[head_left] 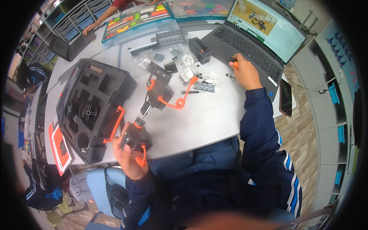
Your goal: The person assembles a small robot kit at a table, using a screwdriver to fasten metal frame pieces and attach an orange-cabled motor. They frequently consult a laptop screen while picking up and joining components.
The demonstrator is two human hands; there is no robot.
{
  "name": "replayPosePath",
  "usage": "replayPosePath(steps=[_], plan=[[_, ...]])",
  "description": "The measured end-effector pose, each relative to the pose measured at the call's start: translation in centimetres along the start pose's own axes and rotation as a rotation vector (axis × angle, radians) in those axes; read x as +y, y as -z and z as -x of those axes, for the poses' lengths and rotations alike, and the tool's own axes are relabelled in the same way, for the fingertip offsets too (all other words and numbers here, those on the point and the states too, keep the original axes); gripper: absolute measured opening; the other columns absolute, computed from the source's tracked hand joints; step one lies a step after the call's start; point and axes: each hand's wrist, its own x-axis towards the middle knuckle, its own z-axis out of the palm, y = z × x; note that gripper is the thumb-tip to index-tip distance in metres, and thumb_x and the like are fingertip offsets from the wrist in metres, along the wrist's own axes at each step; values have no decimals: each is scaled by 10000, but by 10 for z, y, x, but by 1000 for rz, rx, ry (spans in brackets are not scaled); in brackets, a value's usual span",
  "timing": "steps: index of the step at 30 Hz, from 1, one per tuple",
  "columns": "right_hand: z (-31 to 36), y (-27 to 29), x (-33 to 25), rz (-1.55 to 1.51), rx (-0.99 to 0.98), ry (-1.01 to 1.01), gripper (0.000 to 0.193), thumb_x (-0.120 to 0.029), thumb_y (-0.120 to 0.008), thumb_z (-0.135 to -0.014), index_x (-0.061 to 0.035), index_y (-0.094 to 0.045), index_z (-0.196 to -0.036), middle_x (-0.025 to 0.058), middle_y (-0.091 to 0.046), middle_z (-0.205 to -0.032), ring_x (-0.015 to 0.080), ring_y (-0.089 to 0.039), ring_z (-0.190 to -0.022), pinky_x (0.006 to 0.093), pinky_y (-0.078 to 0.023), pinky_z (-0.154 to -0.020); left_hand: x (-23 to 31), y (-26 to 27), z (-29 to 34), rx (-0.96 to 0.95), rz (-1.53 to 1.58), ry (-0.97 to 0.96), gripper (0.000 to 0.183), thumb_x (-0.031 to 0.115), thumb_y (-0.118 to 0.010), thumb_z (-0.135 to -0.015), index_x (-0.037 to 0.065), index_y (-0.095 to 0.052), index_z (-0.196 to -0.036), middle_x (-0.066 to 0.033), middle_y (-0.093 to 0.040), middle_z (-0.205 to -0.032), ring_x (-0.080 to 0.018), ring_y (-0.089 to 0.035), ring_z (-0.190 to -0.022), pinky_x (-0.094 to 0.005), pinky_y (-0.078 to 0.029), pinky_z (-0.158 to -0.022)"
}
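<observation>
My left hand [131, 164], at the table's near edge, grips a black boxy module [137, 138] with an orange cable curling from it. A thin metal shaft runs up from its top toward a second black block [159, 94], which has orange cables and a dark bracket; whether the two are joined I cannot tell. Over the laptop's front edge, my right hand [248, 73] is closed on a small orange piece [235, 64], mostly hidden by the fingers. Beyond the second block lie small plastic bags of parts [188, 73], a perforated grey plate [204, 87] and a dark thin tool [191, 92].
An open foam-lined black case [126, 82] with wheels stands at left, orange booklets [60, 149] beside it. Grey beams [168, 39], a black box [200, 50] and a tray of coloured pieces [136, 19] sit farther back. At right are the laptop [249, 49] and phone [285, 97]. Another person's hand [90, 27] rests far left.
</observation>
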Motion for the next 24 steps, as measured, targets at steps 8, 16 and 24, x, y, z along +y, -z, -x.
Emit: replayPosePath(steps=[8,16,24], plan=[[1,-6,9,8,84,22,237,-228,-592,-924,-36,-568,-1062,173,-683,-959,365,-653,-889,454,-508,-739,-7,-1,-5,39,189,116,357,236,-565,-910,9,-498,-1177,-249,-449,-1388,-327,-531,-1197,-457,-425,-1021],[2,-1,9,-22,95,-24,214,-230,-592,-927,-48,-584,-1040,176,-685,-914,369,-654,-874,449,-500,-717,-11,2,-10,52,198,107,379,246,-565,-909,4,-506,-1195,-253,-438,-1401,-363,-507,-1232,-479,-404,-1041],[-2,-4,16,-14,109,-66,232,-249,-592,-932,-53,-584,-1056,167,-686,-923,364,-652,-883,444,-498,-715,-12,10,-20,-117,311,90,478,276,-435,-994,-35,-416,-1357,-215,-471,-1388,-371,-529,-1217,-548,-434,-1034]])
